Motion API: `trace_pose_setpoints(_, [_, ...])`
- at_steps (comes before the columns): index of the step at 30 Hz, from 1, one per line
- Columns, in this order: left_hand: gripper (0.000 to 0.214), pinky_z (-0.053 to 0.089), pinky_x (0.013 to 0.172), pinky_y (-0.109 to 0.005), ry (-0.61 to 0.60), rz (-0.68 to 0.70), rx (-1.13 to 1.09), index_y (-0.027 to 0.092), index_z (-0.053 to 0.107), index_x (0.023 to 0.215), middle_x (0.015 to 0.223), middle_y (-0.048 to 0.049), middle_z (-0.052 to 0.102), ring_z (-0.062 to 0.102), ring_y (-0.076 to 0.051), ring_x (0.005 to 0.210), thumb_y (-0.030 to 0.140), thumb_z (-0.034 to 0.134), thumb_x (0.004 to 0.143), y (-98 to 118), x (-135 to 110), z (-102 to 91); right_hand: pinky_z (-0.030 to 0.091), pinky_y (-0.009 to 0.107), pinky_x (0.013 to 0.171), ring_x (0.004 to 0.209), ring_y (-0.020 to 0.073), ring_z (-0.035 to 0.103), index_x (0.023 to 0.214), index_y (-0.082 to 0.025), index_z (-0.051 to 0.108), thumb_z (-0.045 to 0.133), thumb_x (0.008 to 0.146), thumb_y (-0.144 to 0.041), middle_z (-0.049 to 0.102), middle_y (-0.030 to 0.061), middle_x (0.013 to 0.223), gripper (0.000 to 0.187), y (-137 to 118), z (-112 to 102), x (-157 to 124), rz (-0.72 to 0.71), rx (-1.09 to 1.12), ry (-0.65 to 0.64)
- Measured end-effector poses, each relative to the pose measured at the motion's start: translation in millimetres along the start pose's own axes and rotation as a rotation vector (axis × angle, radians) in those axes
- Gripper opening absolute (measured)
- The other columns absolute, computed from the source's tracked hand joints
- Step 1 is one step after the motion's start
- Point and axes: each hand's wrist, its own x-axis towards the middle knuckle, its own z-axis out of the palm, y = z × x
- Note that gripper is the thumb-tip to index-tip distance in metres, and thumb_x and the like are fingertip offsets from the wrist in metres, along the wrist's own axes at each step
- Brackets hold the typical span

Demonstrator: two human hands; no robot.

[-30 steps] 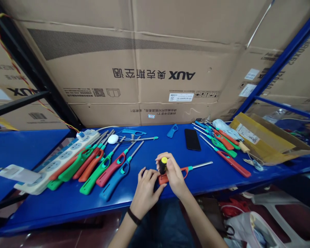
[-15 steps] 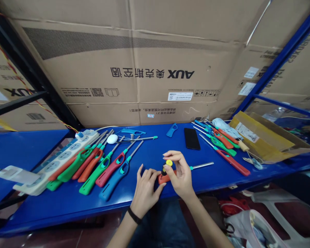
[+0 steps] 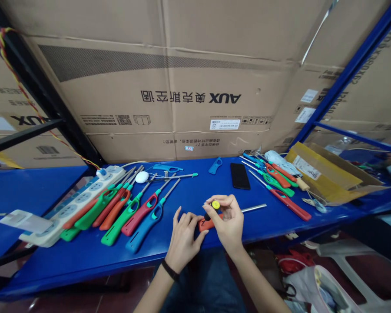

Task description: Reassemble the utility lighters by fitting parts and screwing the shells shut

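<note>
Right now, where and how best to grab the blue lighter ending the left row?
Probably grip the blue lighter by its thick handle, coming from above and the near right. It lies flat, handle toward the person, metal tube pointing away; the red lighter lies alongside on its left.

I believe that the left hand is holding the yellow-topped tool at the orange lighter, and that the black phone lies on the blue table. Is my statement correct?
Not quite: the head view shows the right hand holding the yellow-topped tool at the orange lighter. The black phone does lie on the blue table.
</note>
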Motion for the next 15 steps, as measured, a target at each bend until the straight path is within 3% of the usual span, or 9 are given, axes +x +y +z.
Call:
trace_pose_setpoints(3, [0.022,0.022,0.108,-0.058,-0.007,0.004,0.03,0.024,0.057,0.104,0.088,-0.0006,0.062,0.061,-0.021,0.086,0.026,0.06,0.082,-1.3,-2.1,-6.4,0.057,0.032,0.064,0.075,0.0187,0.069,0.078,-0.022,0.042,0.07,0.078,-0.026,0.068,0.0039,0.081,0.029,-6.7,-13.2,13.5,-0.003,0.039,0.045])
trace_pose_setpoints(7, [0.02,0.022,0.106,-0.059,-0.031,-0.034,0.139,0.024,0.058,0.103,0.091,-0.0021,0.062,0.06,-0.023,0.087,0.027,0.058,0.083,-14.8,-13.5,-24.3,0.057,0.036,0.067,0.072,0.0191,0.07,0.08,-0.02,0.045,0.067,0.081,-0.032,0.07,0.0044,0.081,0.025,-11.3,-47.8,36.1,-0.095,0.013,0.275])
trace_pose_setpoints(9, [0.02,0.024,0.103,-0.06,-0.022,-0.07,0.22,0.023,0.06,0.101,0.092,-0.0035,0.062,0.058,-0.025,0.089,0.033,0.059,0.083,-23.7,-19.2,-32.8,0.056,0.035,0.065,0.066,0.0177,0.069,0.079,-0.019,0.048,0.068,0.08,-0.036,0.071,0.0053,0.08,0.026,-6.0,-66.2,43.9,-0.081,-0.028,0.319])
trace_pose_setpoints(13, [0.041,0.03,0.097,-0.059,0.031,-0.088,0.289,0.023,0.06,0.106,0.1,-0.0078,0.061,0.055,-0.029,0.095,0.052,0.061,0.079,-32.2,-18.3,-34.9,0.052,0.028,0.052,0.06,0.0154,0.064,0.091,-0.015,0.057,0.065,0.079,-0.044,0.07,0.0075,0.08,0.032,21.5,-91.6,51.1,0.038,-0.209,0.242])
trace_pose_setpoints(15, [0.04,0.031,0.096,-0.057,0.035,-0.063,0.276,0.023,0.06,0.107,0.102,-0.0082,0.061,0.055,-0.029,0.096,0.052,0.06,0.08,-31.4,-11.6,-28.7,0.05,0.027,0.049,0.061,0.0171,0.064,0.091,-0.015,0.057,0.064,0.078,-0.048,0.07,0.0084,0.08,0.036,37.9,-97.6,53.2,0.071,-0.321,0.163])
